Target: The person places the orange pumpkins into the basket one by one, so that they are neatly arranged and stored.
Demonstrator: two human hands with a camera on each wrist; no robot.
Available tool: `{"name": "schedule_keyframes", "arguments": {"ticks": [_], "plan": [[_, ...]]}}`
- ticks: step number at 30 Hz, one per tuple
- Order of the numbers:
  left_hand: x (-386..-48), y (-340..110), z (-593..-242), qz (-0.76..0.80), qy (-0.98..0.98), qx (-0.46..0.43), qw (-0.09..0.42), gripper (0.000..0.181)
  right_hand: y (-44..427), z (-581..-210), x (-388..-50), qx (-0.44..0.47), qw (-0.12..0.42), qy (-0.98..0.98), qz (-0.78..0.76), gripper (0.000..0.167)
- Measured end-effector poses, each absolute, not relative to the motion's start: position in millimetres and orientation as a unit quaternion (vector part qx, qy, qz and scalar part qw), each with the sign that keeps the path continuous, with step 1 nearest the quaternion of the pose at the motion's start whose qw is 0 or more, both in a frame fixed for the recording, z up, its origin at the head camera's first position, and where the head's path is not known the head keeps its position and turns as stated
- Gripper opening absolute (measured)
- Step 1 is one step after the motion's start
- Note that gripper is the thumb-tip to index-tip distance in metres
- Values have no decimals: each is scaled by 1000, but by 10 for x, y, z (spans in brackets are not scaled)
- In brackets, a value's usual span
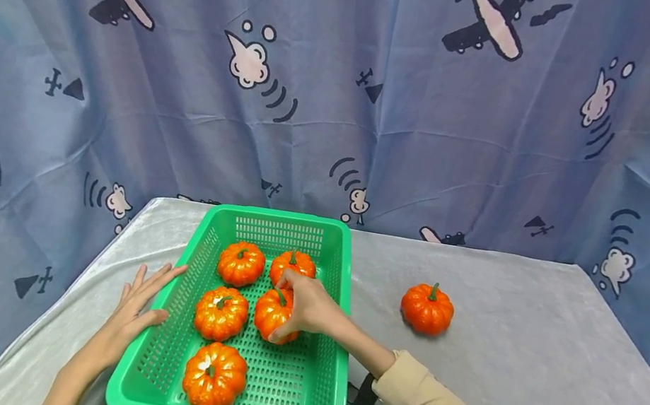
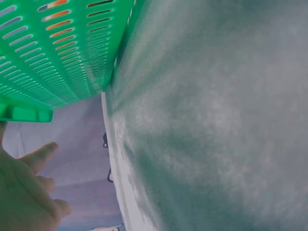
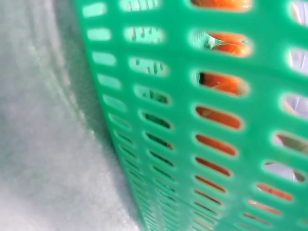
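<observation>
A green plastic basket [image 1: 337, 376] with slotted walls holds several small orange pumpkins. My right hand [image 1: 312, 306] reaches over its right rim and grips the pumpkin [image 1: 268, 313] at the middle right, thumb on the near side and fingers on the far side. Just behind that one sits another pumpkin [image 1: 289, 264], partly covered by the fingers. Along the left column are a far pumpkin [image 1: 241, 264], a middle pumpkin [image 1: 221, 314] and a near pumpkin [image 1: 214, 379]. My left hand [image 1: 133, 315], fingers spread and fairly straight, rests at the basket's left rim. Only slotted basket wall [image 3: 178, 120] fills most of the right wrist view.
One more orange pumpkin [image 1: 427, 310] stands on the pale cloth-covered table [image 1: 505, 361], right of the basket. A blue curtain [image 1: 318, 87] printed with planes hangs behind the table's far edge. Below the left hand, the left wrist view shows the table edge [image 2: 114, 163].
</observation>
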State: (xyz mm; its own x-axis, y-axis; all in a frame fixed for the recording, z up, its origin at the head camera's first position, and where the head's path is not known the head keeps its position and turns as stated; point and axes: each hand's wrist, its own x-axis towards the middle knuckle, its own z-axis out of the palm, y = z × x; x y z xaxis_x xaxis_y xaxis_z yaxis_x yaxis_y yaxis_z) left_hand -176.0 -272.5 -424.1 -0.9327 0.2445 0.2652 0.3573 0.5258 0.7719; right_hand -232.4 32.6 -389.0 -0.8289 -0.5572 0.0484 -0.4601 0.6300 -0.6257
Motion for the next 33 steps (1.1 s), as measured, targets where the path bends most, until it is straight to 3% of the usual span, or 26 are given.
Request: {"name": "schedule_keyframes", "arguments": {"ticks": [8,33], "plan": [[-1753,-2729,-4242,-459,-869,-174,59,61,342,-3887,-2282,-322,83,895,-297,68],[-1741,-2715,-4217,-457,-869,-178,65,61,275,-3849,-2281,-269,140,929,-213,70]]}}
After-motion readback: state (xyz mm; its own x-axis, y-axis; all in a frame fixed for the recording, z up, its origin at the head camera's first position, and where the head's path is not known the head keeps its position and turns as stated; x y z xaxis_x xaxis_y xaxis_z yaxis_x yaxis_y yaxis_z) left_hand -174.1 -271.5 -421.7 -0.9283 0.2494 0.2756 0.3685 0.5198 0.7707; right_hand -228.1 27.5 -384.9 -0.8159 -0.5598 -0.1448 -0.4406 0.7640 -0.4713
